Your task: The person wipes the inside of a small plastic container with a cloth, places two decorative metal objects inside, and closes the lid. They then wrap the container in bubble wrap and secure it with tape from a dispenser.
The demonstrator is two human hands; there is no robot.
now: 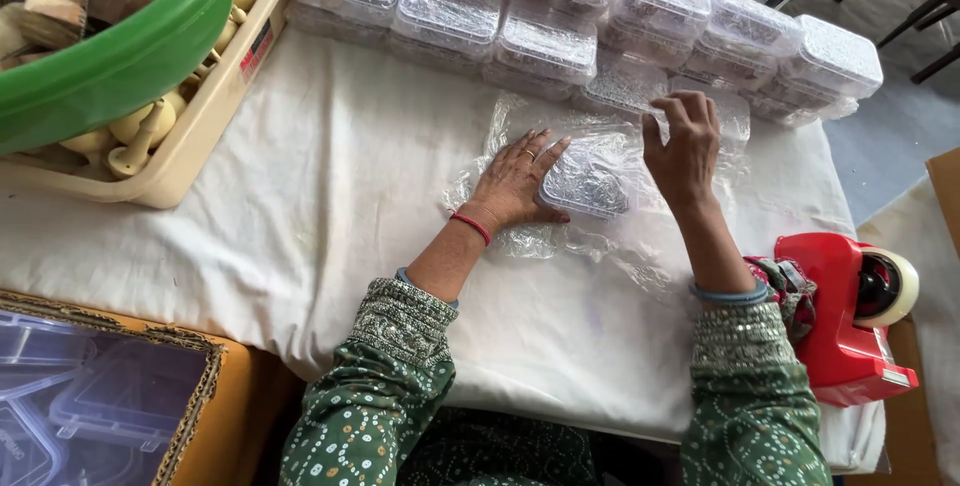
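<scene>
Your left hand (518, 181) lay flat and open, steadying the small clear lidded box (585, 184) of silvery bits on the plastic wrap (600, 246) mid-cloth, while your right hand (683, 141) pinched the wrap's edge; pull it taut, as for the stacked boxes (560, 6) behind.

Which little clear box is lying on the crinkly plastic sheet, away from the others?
The small clear box between the left hand and right hand. It lies alone on the plastic wrap; the other boxes sit stacked along the table's far edge.
</scene>
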